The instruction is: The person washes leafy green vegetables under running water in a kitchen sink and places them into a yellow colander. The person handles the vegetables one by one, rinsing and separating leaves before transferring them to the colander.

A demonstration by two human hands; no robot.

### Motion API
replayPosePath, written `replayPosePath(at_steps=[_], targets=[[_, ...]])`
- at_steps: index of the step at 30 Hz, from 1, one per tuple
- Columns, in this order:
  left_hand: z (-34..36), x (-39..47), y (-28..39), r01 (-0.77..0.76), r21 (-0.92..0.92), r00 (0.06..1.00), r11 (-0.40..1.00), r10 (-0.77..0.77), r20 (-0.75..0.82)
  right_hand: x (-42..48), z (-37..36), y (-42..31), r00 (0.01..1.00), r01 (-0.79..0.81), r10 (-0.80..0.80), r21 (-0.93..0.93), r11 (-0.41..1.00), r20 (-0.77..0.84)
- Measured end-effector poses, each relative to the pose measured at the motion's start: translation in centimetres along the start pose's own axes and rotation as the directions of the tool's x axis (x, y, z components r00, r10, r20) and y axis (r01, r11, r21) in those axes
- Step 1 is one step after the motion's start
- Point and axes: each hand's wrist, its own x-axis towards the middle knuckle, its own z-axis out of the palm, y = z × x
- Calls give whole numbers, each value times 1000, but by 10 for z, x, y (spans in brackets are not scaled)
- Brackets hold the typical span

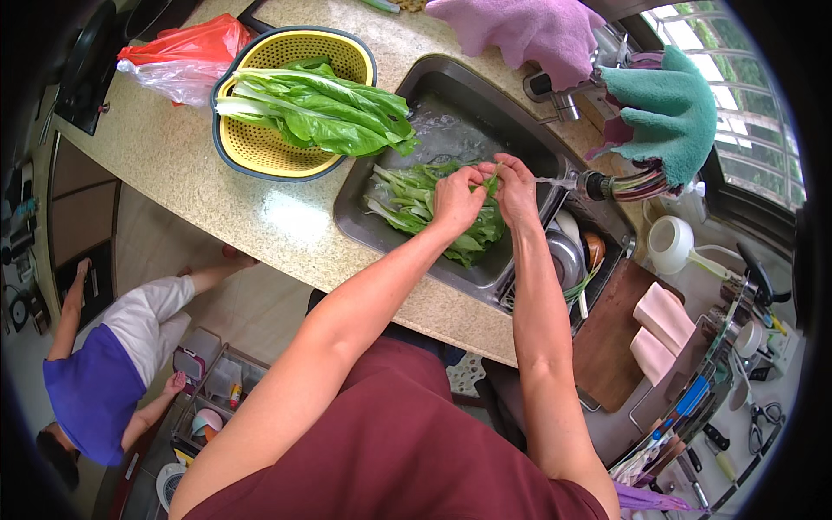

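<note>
Over the sink (434, 84), my left hand (459, 200) pinches a small green leaf (492, 184). My right hand (518, 195) holds the same leaf from the other side, its fingertips close to the left ones. A thin stream of water (552, 182) runs from the faucet spout (590, 186) toward my right hand. Beneath my hands, a pile of loose leafy greens (416, 195) lies in the water in the basin. A yellow colander (292, 49) in a dark outer bowl stands left of the sink, with long whole leafy stalks (325, 107) laid across it and overhanging the basin.
Red and clear plastic bags (201, 52) rest beside the colander. Pink (520, 32) and teal (676, 117) cloths hang by the faucet. Pot lids (564, 257) and a wooden cutting board (627, 338) are at right. Another person (97, 390) stands behind at left, near an open drawer.
</note>
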Motion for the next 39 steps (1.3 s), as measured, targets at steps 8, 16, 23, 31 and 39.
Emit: replayPosePath(at_steps=[8,16,23,31,39], targets=[[-8,0,30,-47,242,999,969,41,28,-7,2,-8,989,148,-149,-156,977,6],[-48,-1,55,-207,4,973,978,206,-108,-14,7,-36,953,-34,-135,534,845,273],[-156,-9,122,-299,-376,928,877,176,-329,14,8,-38,988,-74,36,256,964,151],[-265,33,89,-106,-143,899,984,33,-437,44,8,75,952,306,-138,-797,521,275],[-252,22,89,-134,494,784,859,397,-478,4,31,132,925,376,-116,-914,156,361]])
